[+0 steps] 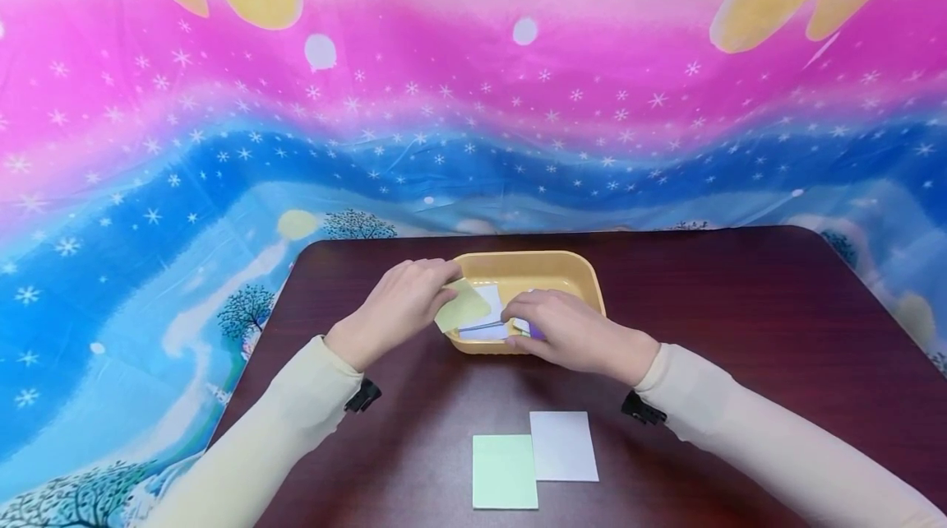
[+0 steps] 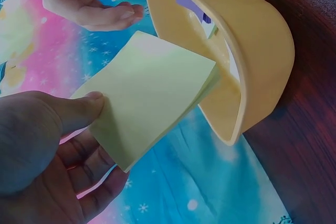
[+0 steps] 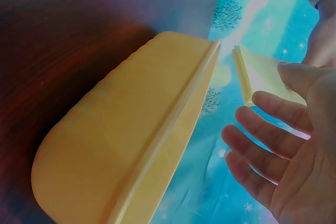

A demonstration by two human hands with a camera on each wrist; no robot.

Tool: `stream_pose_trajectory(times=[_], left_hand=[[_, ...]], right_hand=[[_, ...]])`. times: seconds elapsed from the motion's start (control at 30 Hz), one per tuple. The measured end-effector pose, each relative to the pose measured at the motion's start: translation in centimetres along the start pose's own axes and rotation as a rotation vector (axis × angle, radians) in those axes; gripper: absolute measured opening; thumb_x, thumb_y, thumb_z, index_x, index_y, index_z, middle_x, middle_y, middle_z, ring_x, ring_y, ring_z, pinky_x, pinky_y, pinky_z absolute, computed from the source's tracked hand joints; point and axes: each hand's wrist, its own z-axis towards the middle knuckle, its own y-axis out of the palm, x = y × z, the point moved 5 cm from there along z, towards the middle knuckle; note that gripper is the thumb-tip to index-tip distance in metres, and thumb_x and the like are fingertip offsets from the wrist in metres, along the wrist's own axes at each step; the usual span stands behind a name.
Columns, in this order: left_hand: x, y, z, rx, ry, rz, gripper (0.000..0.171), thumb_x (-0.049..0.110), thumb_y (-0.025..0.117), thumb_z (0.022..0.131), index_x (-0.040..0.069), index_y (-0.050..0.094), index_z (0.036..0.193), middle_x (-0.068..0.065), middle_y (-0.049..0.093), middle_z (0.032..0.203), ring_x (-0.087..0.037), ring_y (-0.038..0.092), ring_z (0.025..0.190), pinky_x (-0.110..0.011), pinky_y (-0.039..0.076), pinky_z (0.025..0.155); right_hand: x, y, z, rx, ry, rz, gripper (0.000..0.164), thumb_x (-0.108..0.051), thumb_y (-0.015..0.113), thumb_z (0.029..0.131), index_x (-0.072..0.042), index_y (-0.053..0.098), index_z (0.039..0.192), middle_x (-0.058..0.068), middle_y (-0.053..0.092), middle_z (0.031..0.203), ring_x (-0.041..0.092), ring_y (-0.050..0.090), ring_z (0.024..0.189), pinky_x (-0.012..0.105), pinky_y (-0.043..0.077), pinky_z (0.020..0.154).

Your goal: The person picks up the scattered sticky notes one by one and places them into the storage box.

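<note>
My left hand [image 1: 399,302] pinches a pale yellow sticky-note pad [image 2: 152,85] between thumb and fingers, over the left end of a yellow plastic bin [image 1: 534,263]. The pad is tilted and its sheets part slightly at one edge. Above the bin's right front side hovers my right hand [image 1: 577,332]. In the right wrist view its fingers [image 3: 268,129] are spread and loosely bent, with nothing held. Inside the bin lie white paper [image 1: 484,331] and a purple item [image 2: 190,2], partly hidden by the hands and the bin wall.
Nearer the front of the dark wood table [image 1: 710,289], a light green note pad [image 1: 505,472] lies beside a white note pad [image 1: 564,446], their edges overlapping in the head view. A patterned cloth [image 1: 473,100] hangs behind the table.
</note>
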Motion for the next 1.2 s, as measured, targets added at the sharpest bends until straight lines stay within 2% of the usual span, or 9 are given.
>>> stream_pose_trajectory(times=[0.47, 0.7, 1.0, 1.2], left_hand=[[0.2, 0.7, 1.5, 0.001, 0.007, -0.015, 0.015, 0.018, 0.063, 0.088, 0.013, 0.064, 0.102, 0.004, 0.063, 0.087, -0.012, 0.056, 0.075, -0.033, 0.045, 0.071], [0.5, 1.6, 2.0, -0.021, 0.001, -0.031, 0.019, 0.018, 0.062, 0.088, 0.012, 0.066, 0.106, 0.003, 0.067, 0.095, -0.011, 0.057, 0.077, -0.031, 0.047, 0.072], [0.6, 3.2, 2.4, -0.062, 0.0, -0.024, 0.007, 0.02, 0.062, 0.088, 0.016, 0.059, 0.093, 0.007, 0.056, 0.079, -0.012, 0.047, 0.064, -0.028, 0.042, 0.06], [0.6, 4.1, 2.7, -0.098, 0.005, -0.034, 0.005, 0.021, 0.06, 0.09, 0.017, 0.06, 0.094, 0.008, 0.059, 0.083, -0.011, 0.049, 0.065, -0.027, 0.043, 0.06]], right_hand=[[0.8, -0.5, 0.1, 0.006, 0.039, -0.01, 0.029, -0.036, 0.061, 0.087, -0.015, 0.067, 0.106, -0.006, 0.065, 0.101, 0.008, 0.059, 0.09, 0.031, 0.049, 0.081], [0.9, -0.4, 0.1, 0.004, 0.043, -0.005, 0.028, -0.036, 0.062, 0.087, -0.016, 0.067, 0.106, -0.006, 0.065, 0.101, 0.009, 0.06, 0.091, 0.032, 0.049, 0.082], [1.2, -0.3, -0.2, 0.006, 0.059, 0.004, 0.027, -0.036, 0.062, 0.087, -0.017, 0.067, 0.105, -0.008, 0.064, 0.099, 0.008, 0.058, 0.089, 0.031, 0.048, 0.082], [1.4, -0.1, -0.2, 0.001, 0.063, 0.014, 0.029, -0.036, 0.061, 0.087, -0.015, 0.068, 0.105, -0.007, 0.065, 0.099, 0.011, 0.06, 0.09, 0.033, 0.048, 0.083]])
